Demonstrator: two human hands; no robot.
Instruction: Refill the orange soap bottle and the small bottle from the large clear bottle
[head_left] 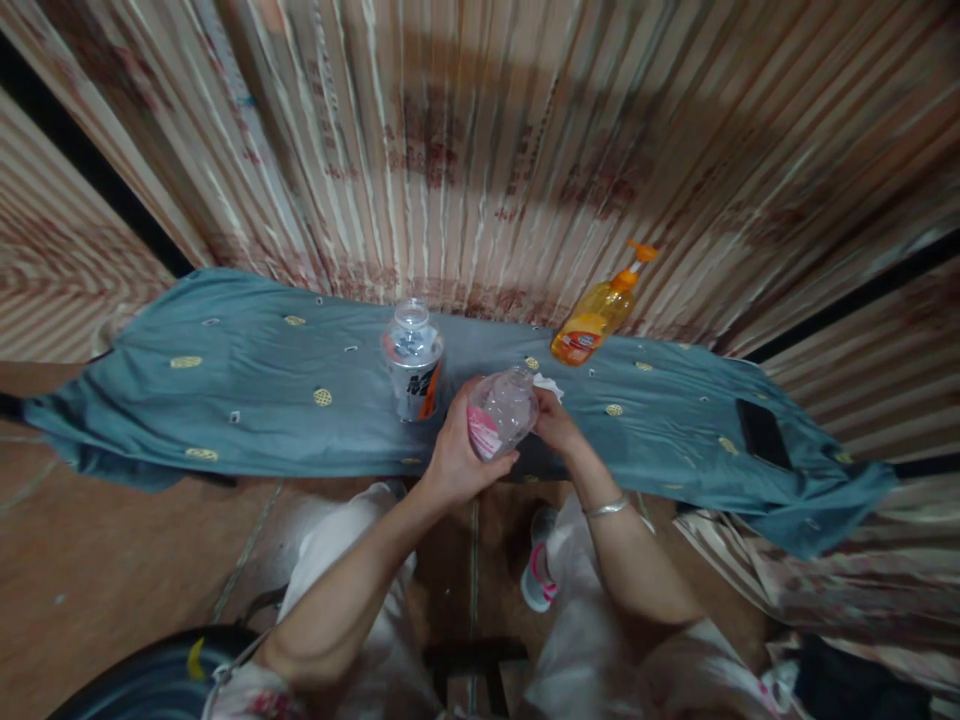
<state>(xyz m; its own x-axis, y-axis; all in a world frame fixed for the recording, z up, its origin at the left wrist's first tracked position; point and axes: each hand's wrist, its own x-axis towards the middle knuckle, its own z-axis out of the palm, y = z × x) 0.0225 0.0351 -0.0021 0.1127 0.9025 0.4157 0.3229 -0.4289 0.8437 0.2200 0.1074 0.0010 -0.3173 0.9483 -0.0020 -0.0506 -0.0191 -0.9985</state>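
Note:
A clear plastic bottle [506,408] with a pink and white label is held up over the front of the cloth-covered table, its neck tilted away from me. My left hand [459,455] wraps round its left side and base. On the bottle's other side, my right hand [556,424] is closed on a small white piece of tissue or cloth [549,386]; its fingertips are partly hidden behind the bottle. Left of them stands another clear bottle [415,362] with a silver, black and orange label and an uncapped-looking top.
A yellow pump bottle [592,320] with an orange top stands at the back right. A dark phone [763,434] lies near the table's right end. Teal patterned cloth [277,375] covers the narrow table, and a striped curtain [480,150] hangs right behind it.

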